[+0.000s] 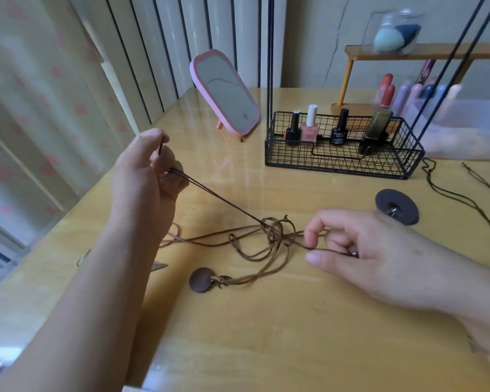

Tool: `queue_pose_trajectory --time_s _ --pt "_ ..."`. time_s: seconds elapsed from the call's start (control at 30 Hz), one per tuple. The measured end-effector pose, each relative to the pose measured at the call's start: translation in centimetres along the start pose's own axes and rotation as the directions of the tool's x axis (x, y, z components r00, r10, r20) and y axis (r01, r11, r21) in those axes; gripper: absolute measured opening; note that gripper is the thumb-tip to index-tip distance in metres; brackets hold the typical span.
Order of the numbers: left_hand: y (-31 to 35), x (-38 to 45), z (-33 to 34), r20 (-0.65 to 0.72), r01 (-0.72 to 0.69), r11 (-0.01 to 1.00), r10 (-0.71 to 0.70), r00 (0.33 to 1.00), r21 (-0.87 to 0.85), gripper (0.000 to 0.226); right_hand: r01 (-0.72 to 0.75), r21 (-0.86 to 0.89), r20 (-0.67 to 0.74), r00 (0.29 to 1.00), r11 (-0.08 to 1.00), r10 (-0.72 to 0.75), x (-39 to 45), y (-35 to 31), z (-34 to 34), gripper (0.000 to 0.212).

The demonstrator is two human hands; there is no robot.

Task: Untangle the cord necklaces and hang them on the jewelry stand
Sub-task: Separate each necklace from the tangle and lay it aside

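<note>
Head view: knotted brown cord tangle [272, 233] on yellow wooden bench [266, 335]; my left hand [147, 176] pinches taut strands up-left of it, right hand [359, 250] pinches a strand just right.

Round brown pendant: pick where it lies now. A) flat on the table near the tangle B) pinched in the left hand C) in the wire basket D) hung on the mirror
A: the round brown pendant lies flat on the table, below the cord tangle, with neither hand on it.
</note>
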State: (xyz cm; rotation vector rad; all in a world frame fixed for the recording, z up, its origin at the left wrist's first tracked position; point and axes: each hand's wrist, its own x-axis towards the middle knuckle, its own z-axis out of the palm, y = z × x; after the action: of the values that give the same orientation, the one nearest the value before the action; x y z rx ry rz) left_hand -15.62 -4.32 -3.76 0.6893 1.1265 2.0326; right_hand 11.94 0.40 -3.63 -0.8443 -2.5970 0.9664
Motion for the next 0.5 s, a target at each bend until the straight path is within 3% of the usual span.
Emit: queue_pose_trajectory --time_s 0.17,0.27,0.37,0.43,0.5 --pt "0.3 -0.5 0.2 -0.041 0.019 1.0 -0.02 0.999 -0.01 0.026 0.09 -0.056 -0.061 0.994 0.994 -0.093 -0.2 -0.3 0.3 0.012" --pt "0.6 -0.4 -0.1 0.028 0.021 0.999 -0.022 0.999 0.033 0.024 0.101 0.0 -0.137 0.985 0.995 -0.1 -0.2 -0.2 -0.5 0.01" --pt "0.7 -0.5 -0.3 0.228 -0.034 0.984 -0.007 0.974 0.174 0.013 0.091 0.0 -0.05 0.995 0.996 -0.091 -0.4 -0.6 -1.3 0.008" --pt "0.8 -0.8 -0.5 0.391 -0.118 0.938 -0.021 0.92 0.327 0.013 0.061 -0.06 0.003 0.998 0.996 -0.06 -0.6 -1.0 -1.5 0.008" --pt "1.2 -1.1 -0.6 0.529 -0.197 0.872 -0.081 0.845 0.447 0.009 0.026 -0.163 -0.032 0.999 0.986 -0.031 -0.7 -1.6 -2.0 0.009"
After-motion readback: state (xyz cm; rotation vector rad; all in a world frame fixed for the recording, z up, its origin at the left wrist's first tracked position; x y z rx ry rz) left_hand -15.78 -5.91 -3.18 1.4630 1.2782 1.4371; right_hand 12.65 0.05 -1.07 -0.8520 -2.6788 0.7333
